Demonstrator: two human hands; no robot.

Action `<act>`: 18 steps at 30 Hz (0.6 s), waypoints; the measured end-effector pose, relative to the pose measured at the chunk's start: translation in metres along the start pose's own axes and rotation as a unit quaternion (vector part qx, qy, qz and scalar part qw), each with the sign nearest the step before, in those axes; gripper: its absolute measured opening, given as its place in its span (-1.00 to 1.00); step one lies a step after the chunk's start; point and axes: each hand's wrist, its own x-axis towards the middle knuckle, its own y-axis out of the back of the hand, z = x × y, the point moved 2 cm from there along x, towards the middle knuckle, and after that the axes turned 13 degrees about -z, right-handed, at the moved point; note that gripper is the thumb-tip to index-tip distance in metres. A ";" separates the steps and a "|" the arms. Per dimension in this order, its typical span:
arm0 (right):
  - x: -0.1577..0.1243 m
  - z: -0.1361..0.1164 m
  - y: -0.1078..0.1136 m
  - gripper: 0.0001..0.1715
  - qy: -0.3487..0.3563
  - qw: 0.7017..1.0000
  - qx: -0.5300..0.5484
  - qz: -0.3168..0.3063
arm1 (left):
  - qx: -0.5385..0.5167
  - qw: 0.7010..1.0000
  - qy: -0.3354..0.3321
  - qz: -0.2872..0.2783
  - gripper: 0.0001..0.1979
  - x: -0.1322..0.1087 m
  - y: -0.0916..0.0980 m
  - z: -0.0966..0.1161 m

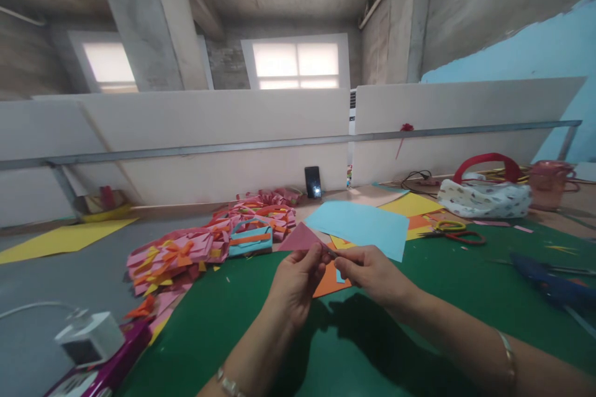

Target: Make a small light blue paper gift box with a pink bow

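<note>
My left hand (298,282) is closed in a pinch, with a sheet of pink paper (299,237) at its fingertips. Opposite it, my right hand (372,270) pinches a small, thin dark piece (330,252) that I cannot make out; its tip meets the left fingers. Below and behind the hands lie an orange sheet (328,285) and a small light blue strip (340,276). A large light blue sheet (363,226) is spread just beyond them. Everything near the hands rests on a green mat (223,335).
Pink paper bags with orange bows (181,254) and a small blue paper bag (250,240) lie left. Scissors (449,231), a blue glue gun (549,282), a patterned basket (484,198) and a pink jug (549,185) are right. A phone (313,182) leans at the back; a white plug (90,338) stands front left.
</note>
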 end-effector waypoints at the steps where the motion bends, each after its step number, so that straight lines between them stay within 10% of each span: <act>1: 0.000 0.001 0.000 -0.70 0.001 1.000 0.000 0.002 | 0.001 1.000 0.001 0.003 -0.96 0.000 0.000 0.000; 18: 0.001 0.007 -0.001 -0.72 0.009 0.999 0.047 -0.020 | -0.006 1.000 0.019 0.023 -0.92 0.000 0.001 0.000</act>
